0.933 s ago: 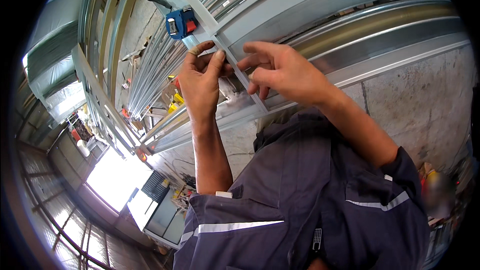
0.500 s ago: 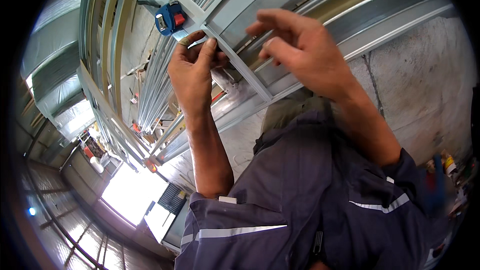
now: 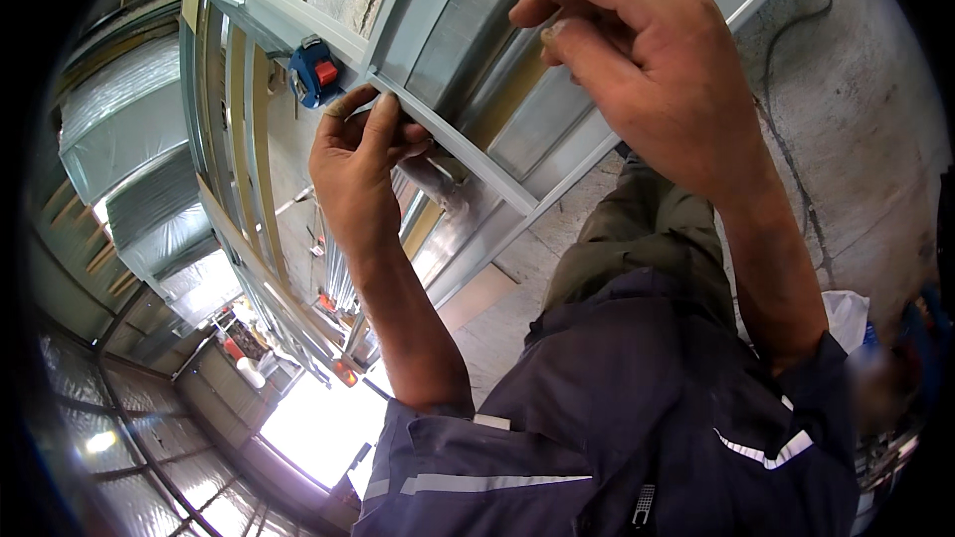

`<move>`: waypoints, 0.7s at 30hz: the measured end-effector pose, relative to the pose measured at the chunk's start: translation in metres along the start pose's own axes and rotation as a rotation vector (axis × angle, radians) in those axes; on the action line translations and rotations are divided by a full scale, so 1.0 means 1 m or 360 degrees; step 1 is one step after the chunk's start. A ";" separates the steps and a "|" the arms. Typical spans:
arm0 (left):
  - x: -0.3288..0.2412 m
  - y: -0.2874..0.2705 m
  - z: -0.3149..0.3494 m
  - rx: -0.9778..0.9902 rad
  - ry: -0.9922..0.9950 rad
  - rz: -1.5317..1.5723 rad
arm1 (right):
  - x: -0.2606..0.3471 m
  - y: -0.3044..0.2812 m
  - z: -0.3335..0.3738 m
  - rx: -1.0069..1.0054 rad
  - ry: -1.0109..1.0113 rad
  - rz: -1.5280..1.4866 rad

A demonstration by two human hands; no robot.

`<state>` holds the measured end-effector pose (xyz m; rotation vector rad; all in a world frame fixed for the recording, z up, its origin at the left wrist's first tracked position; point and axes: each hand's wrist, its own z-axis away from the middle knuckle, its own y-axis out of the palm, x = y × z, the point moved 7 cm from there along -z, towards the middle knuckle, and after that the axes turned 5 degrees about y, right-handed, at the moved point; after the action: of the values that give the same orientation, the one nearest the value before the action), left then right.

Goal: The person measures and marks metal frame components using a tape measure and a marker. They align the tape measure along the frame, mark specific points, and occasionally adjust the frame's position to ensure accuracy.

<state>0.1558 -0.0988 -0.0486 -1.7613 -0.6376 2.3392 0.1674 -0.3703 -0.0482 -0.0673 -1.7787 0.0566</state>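
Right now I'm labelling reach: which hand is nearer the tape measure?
The left hand, just below the blue tape measure in the picture; the right hand is farther off, right of the metal crossbar.

The bare left hand (image 3: pixel 350 171) bends its fingers beside a narrow grey metal crossbar (image 3: pixel 460 150); just beyond it sits a boxy blue-and-red tape measure (image 3: pixel 312 76). Rightward hovers the empty right hand (image 3: pixel 662 75).

tape measure (image 3: pixel 318 71) just beyond the left hand (image 3: pixel 356 164); crossbar (image 3: pixel 463 151) between left hand and right hand (image 3: pixel 657 60); right hand over the frame (image 3: pixel 298 17); cable (image 3: pixel 769 52) on the floor (image 3: pixel 865 119), farther right; bundles (image 3: pixel 139 154) at far left.
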 end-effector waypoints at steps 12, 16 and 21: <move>0.009 -0.004 -0.001 -0.0066 0.0115 0.0046 | 0.006 -0.001 0.005 -0.0134 -0.0387 0.0085; 0.009 -0.003 -0.003 -0.0096 0.0169 0.0035 | 0.005 -0.004 0.007 0.0228 -0.0321 -0.0100; 0.010 -0.005 -0.002 -0.0077 0.0217 0.0038 | 0.002 -0.020 0.035 0.0378 -0.0434 -0.0373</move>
<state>0.1535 -0.0898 -0.0559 -1.9397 -0.6606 2.2121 0.1323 -0.3903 -0.0525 0.3344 -2.0272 0.1116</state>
